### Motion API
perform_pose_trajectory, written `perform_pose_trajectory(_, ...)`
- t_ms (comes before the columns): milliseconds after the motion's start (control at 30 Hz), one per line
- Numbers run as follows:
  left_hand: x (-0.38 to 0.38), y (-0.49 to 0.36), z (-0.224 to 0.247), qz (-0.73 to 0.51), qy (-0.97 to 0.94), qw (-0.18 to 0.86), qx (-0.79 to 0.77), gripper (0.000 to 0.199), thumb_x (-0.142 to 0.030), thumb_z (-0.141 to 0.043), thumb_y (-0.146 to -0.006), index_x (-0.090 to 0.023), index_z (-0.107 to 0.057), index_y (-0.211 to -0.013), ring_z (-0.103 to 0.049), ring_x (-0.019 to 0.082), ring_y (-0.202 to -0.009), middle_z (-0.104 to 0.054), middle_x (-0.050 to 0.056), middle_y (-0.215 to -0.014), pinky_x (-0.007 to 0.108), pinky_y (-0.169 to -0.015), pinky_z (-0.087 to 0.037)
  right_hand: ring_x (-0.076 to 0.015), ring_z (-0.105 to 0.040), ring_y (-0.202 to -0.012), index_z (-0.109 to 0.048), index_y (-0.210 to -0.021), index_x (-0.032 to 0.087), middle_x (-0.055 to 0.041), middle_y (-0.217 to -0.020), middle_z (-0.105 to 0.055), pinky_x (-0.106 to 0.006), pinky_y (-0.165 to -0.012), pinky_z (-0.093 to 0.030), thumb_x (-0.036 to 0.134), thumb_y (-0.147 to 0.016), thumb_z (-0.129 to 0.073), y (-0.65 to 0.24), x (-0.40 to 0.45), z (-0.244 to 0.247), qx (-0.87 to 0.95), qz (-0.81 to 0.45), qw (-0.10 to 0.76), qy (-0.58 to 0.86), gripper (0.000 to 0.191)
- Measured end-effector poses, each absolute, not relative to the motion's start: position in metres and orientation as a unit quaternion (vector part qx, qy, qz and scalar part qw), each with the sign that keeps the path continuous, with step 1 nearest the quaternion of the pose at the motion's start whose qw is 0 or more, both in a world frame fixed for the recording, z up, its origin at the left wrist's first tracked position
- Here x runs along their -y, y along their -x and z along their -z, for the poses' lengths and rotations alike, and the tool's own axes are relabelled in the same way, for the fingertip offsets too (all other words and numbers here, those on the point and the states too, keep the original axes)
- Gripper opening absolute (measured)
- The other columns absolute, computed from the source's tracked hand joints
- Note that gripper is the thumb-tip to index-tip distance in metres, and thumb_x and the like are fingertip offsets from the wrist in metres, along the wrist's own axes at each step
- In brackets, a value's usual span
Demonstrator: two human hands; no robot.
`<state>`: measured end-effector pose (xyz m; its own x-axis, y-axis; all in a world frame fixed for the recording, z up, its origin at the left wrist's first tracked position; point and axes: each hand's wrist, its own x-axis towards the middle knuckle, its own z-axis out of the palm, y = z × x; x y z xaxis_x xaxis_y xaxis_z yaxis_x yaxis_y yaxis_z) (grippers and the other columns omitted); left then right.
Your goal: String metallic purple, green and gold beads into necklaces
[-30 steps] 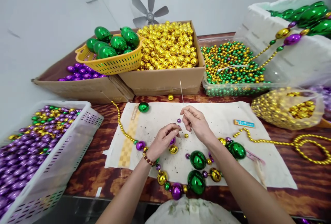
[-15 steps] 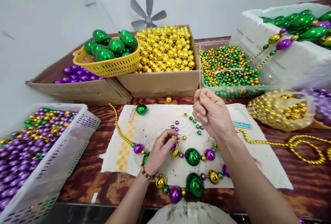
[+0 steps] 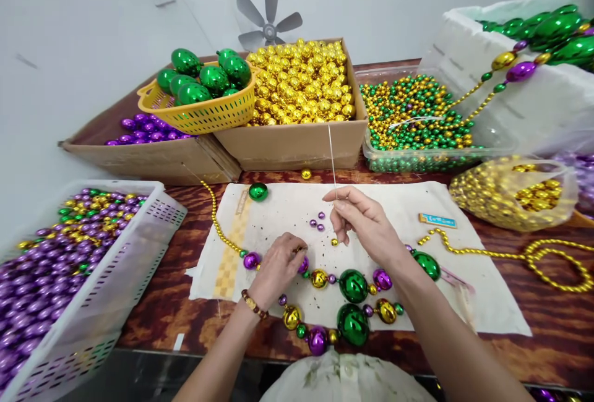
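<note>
My right hand (image 3: 359,219) is above the middle of the white cloth, thumb and forefinger pinched on a thin white string (image 3: 332,158) whose end stands up toward the gold-ball box. My left hand (image 3: 281,266) is closed in a pinch to the left of it; what its fingertips hold is too small to make out. Beside those fingertips is a purple ball (image 3: 303,265) in a strand of gold, green and purple balls, partly hidden by the hand. A large green ball (image 3: 353,286) belongs to that strand. Nearer me lies a second strand, with another large green ball (image 3: 352,324).
Several small purple beads (image 3: 317,224) and a loose green ball (image 3: 258,192) lie on the cloth (image 3: 394,204). Behind stand a cardboard box (image 3: 288,147) of gold balls and a clear tub (image 3: 431,161) of small beads. A white basket (image 3: 153,235) is at left, a gold-bead bag (image 3: 492,198) at right.
My right hand has moved down and left, with the string now lower and tilted. My left hand has shifted slightly left. The camera view has shifted a little.
</note>
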<state>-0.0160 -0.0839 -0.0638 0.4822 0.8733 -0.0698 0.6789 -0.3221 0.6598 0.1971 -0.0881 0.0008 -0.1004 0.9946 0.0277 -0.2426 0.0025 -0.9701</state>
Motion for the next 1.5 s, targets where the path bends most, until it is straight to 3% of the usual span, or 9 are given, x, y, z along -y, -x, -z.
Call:
perform_pose_trajectory(167, 0.078, 0.033, 0.070, -0.088, -0.806, 0.312, -0.495, 0.022, -0.025, -0.046, -0.090, -0.022, -0.067, -0.090, -0.059, 0.019, -0.083, -0.063, 0.004, -0.088, 0.030, -0.078, -0.043, -0.0115, -0.061, -0.056, -0.058, -0.102, 0.019, 0.0005, -0.071, -0.062, -0.020, -0.045, -0.043, 0.029, -0.093, -0.051, -0.195, 0.096, 0.016, 0.472, -0.590, 0.513, 0.407, 0.015)
perform_pose_trajectory(333, 0.086, 0.049, 0.076, -0.095, -0.791, 0.337, -0.501, 0.024, -0.027, -0.046, -0.091, -0.021, -0.070, -0.091, -0.060, 0.020, -0.085, -0.066, 0.005, -0.088, 0.030, -0.079, -0.043, -0.0112, -0.061, -0.052, -0.061, -0.098, 0.018, 0.0003, -0.069, -0.063, -0.020, -0.043, -0.042, 0.030, -0.092, -0.054, -0.189, 0.102, 0.029, 0.453, -0.617, 0.503, 0.402, 0.015)
perform_pose_trajectory(933, 0.085, 0.047, 0.076, -0.047, -0.801, 0.294, -0.520, 0.022, -0.022, -0.048, -0.088, -0.021, -0.069, -0.080, -0.062, 0.019, -0.084, -0.065, 0.005, -0.087, 0.029, -0.078, -0.043, -0.0132, -0.055, -0.055, -0.064, -0.097, 0.023, -0.0008, -0.068, -0.061, -0.023, -0.048, -0.040, 0.026, -0.093, -0.055, -0.202, 0.115, 0.027, 0.356, -0.556, 0.627, 0.414, 0.011)
perform_pose_trajectory(1133, 0.052, 0.059, 0.069, -0.082, -0.784, 0.291, -0.542, 0.020, -0.031, -0.051, -0.087, -0.022, -0.069, -0.088, -0.062, 0.021, -0.086, -0.068, 0.005, -0.090, 0.030, -0.078, -0.043, -0.0144, -0.058, -0.058, -0.065, -0.098, 0.024, -0.0018, -0.071, -0.062, -0.025, -0.050, -0.043, 0.032, -0.094, -0.055, -0.192, 0.122, 0.042, 0.394, -0.605, 0.549, 0.421, 0.014)
perform_pose_trajectory(1300, -0.016, 0.078, 0.054, -0.194, -0.666, 0.169, -0.700, 0.038, -0.052, -0.046, -0.089, -0.019, -0.060, -0.101, -0.064, 0.024, -0.086, -0.069, 0.010, -0.092, 0.032, -0.076, -0.043, -0.0148, -0.060, -0.061, -0.061, -0.105, 0.024, -0.0015, -0.074, -0.061, -0.025, -0.052, -0.043, 0.036, -0.096, -0.051, -0.172, 0.131, 0.055, 0.417, -0.642, 0.496, 0.409, 0.018)
perform_pose_trajectory(1500, -0.070, 0.084, 0.061, -0.175, -0.591, 0.183, -0.766, 0.056, -0.066, -0.039, -0.085, -0.013, -0.053, -0.099, -0.068, 0.030, -0.074, -0.070, 0.017, -0.081, 0.036, -0.070, -0.043, -0.0147, -0.060, -0.065, -0.058, -0.111, 0.021, -0.0019, -0.077, -0.062, -0.025, -0.054, -0.044, 0.037, -0.098, -0.046, -0.167, 0.143, 0.068, 0.441, -0.654, 0.452, 0.416, 0.024)
